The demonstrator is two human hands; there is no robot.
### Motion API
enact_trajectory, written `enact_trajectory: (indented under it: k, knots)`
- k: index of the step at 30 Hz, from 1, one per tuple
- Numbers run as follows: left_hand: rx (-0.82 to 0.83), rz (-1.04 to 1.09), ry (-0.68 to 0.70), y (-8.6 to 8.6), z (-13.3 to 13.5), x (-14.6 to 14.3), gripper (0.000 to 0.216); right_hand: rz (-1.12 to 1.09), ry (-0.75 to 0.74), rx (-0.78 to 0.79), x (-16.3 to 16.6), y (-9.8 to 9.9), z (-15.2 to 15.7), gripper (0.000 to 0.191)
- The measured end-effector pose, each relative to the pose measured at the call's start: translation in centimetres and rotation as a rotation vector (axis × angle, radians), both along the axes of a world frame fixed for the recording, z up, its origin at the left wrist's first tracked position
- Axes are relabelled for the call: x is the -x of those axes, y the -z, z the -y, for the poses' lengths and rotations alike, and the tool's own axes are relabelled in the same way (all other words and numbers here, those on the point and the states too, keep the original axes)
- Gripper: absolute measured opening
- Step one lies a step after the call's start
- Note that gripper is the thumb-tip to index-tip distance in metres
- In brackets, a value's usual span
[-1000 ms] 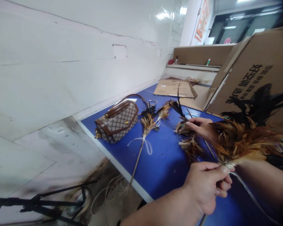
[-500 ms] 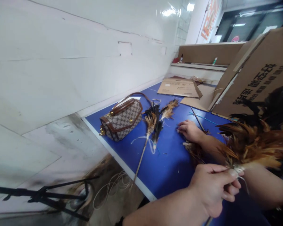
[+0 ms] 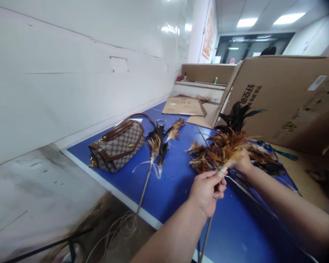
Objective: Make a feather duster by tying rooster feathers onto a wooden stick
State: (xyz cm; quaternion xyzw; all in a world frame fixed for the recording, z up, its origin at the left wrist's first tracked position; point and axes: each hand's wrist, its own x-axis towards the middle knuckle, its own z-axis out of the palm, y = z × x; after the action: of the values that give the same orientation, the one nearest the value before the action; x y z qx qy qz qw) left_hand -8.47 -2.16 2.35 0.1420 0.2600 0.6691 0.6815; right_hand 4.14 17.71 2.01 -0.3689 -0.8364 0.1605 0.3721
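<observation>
My left hand (image 3: pixel 205 191) is closed around the bound base of a feather duster (image 3: pixel 229 144), whose brown and black feathers fan upward. Its thin stick (image 3: pixel 207 233) runs down below the fist, and a pale strip (image 3: pixel 241 187) trails from the binding to the right. Just behind the feathers is my right hand (image 3: pixel 244 162), its fingers hidden by them. Loose brown feather bunches (image 3: pixel 199 157) lie on the blue table (image 3: pixel 175 190) beyond my left hand. Further left, another feather duster (image 3: pixel 154 146) with a thin stick rests beside a black feather bunch (image 3: pixel 162 151).
A patterned handbag (image 3: pixel 120 146) with brown trim stands at the table's left side. Flat cardboard (image 3: pixel 183 106) lies at the back, and a large cardboard box (image 3: pixel 285 98) rises on the right. Pale cord (image 3: pixel 123 224) hangs coiled past the near edge.
The view has turned to the right. My right hand has moved from the tabletop to behind the held duster's feathers. My left hand still grips the duster, which now points more upright.
</observation>
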Motion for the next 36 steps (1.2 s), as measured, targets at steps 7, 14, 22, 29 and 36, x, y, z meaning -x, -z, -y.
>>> enact_trajectory:
  k: [7,14,22,29,36]
  knots:
    - [-0.006,-0.026,0.005,0.5,-0.2,0.2,0.033,-0.233,0.237,0.016,-6.9,-2.6,8.1,0.03]
    - [-0.003,-0.105,-0.019,1.1,-0.6,-0.4,0.031,-0.734,0.096,0.278,-5.2,-3.4,15.5,0.048]
    - [-0.012,-0.169,-0.021,1.6,-0.8,-0.7,0.029,-0.784,-0.039,0.457,-1.2,-1.1,15.9,0.03]
    - [-0.019,-0.189,0.014,1.5,-0.5,-1.2,0.03,-0.894,0.031,0.588,-1.2,0.3,15.9,0.035]
    - [-0.045,-0.2,0.053,1.7,-0.3,-1.8,0.028,-0.838,-0.002,0.63,-1.4,1.0,15.8,0.033]
